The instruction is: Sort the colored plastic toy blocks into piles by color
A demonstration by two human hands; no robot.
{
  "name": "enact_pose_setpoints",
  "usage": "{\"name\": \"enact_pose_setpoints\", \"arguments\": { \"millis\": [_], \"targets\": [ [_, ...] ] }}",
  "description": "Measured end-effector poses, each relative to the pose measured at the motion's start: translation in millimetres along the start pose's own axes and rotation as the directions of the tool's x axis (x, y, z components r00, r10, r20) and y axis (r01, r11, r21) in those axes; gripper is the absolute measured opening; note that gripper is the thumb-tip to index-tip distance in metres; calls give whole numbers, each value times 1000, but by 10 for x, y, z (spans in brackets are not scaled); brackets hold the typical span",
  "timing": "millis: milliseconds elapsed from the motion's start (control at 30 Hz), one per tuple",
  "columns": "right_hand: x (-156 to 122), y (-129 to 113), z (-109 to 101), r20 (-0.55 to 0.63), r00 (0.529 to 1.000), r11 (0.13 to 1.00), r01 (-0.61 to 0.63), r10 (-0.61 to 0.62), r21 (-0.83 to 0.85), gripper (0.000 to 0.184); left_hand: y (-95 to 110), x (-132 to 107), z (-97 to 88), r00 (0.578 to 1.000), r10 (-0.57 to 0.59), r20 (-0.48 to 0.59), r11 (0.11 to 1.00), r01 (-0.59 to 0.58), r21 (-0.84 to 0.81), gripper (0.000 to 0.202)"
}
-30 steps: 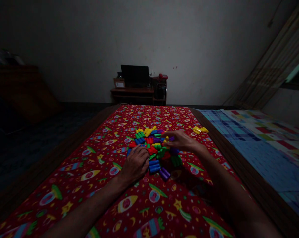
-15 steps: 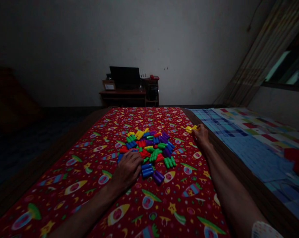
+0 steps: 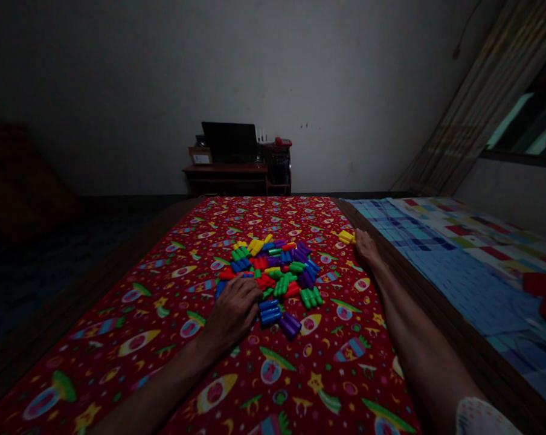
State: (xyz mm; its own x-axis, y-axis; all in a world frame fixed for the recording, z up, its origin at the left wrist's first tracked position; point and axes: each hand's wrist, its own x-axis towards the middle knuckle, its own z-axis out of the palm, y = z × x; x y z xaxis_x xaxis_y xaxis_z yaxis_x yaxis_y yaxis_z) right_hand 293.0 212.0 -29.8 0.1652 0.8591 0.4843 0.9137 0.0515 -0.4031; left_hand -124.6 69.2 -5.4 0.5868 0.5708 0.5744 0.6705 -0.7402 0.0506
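Dark floor [image 3: 37,272] down the left of the frame, too dim for detail. Red rocket-print sheet [image 3: 164,338] filling the centre, running from the bottom edge up toward the back wall.

Left hand [image 3: 231,311] low centre-left, palm down on the sheet, at the near-left rim of the block pile [image 3: 273,269]. Fingers [image 3: 248,290] held close together, lightly curled, tips resting on the nearest pieces; nothing seen pinched.

Pile in mid-frame: short multi-tube plastic pieces in red, blue, green, yellow and purple, lying flat, pointing every way.
- Blue block [image 3: 270,314] just right of the left hand, long axis across the frame, right end tipped slightly up.
- Purple block [image 3: 290,325] just below-right of it, on a diagonal, apart from the pile's bulk.
- Green block [image 3: 310,296] at the pile's right rim, tubes pointing roughly up-frame, leaning left.

Dark screen [image 3: 230,142] upper centre, against the back wall.

Yellow blocks [image 3: 346,237] right of centre, well apart from the pile, flat on the sheet near its right border, long axis roughly across the frame, right end toward the right hand [image 3: 366,249]. Fingers stretched out and close together, tips at the yellow pieces; cannot tell whether pinching or only touching.

Wooden edge [image 3: 418,266] just right of that hand, then checked blanket [image 3: 458,254], curtain [image 3: 481,103] upper right.
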Motion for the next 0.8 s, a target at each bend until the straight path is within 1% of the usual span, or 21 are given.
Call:
{"name": "enact_pose_setpoints", "arguments": {
  "millis": [100, 200, 267, 367, 433, 500, 533, 567, 600, 633, 667, 700, 733, 800],
  "targets": [
    [-7, -97, 13, 34, 999, 997, -7, 5, 71, 50, -4, -8, 11, 1000, -5, 2, 1000, 5, -9, 21],
    [-38, -223, -15, 55, 998, 990, 19, -27, 137, 53, -4, -10, 12, 1000, -12, 17, 1000, 12, -15, 21],
    [-62, -286, -56, 57, 998, 989, -8, 0, 145, 54, -3, -9, 12, 1000, -15, 24, 1000, 16, -20, 21],
    [-70, -370, -161, 11, 998, 986, -64, 63, 153, 53, -1, -8, 17, 999, -23, 35, 999, 24, -22, 21],
    [-42, -489, -252, -68, 994, 979, -69, 83, 190, 50, 0, -8, 24, 999, -31, 38, 999, 32, -27, 21],
    [-1, -723, -318, -123, 990, 964, -37, 72, 265, 45, 0, -9, 30, 998, -40, 37, 999, 41, -33, 20],
    [17, -891, -326, -116, 992, 948, -4, 43, 317, 43, 1, -11, 33, 998, -44, 37, 998, 45, -35, 20],
    [31, -1088, -311, -79, 997, 929, 38, -9, 368, 41, 1, -14, 35, 998, -46, 38, 998, 48, -35, 20],
    [39, -1308, -269, -9, 996, 902, 83, -88, 425, 39, 1, -18, 36, 998, -49, 39, 998, 51, -33, 20],
    [43, -1540, -203, 90, 977, 878, 134, -196, 461, 36, 2, -22, 37, 998, -51, 42, 998, 52, -30, 20],
    [45, -1773, -117, 186, 935, 869, 191, -303, 457, 33, 3, -27, 36, 998, -53, 46, 998, 54, -27, 20],
    [47, -1996, -18, 263, 883, 871, 259, -389, 418, 32, 4, -31, 35, 997, -55, 51, 998, 56, -23, 20],
    [52, -2199, 87, 322, 834, 873, 328, -447, 362, 35, 6, -35, 33, 997, -58, 54, 998, 59, -19, 19],
    [74, -2512, 282, 482, 734, 878, 410, -478, 246, 38, 11, -40, 28, 997, -63, 51, 998, 64, -19, 20]
  ]
}}
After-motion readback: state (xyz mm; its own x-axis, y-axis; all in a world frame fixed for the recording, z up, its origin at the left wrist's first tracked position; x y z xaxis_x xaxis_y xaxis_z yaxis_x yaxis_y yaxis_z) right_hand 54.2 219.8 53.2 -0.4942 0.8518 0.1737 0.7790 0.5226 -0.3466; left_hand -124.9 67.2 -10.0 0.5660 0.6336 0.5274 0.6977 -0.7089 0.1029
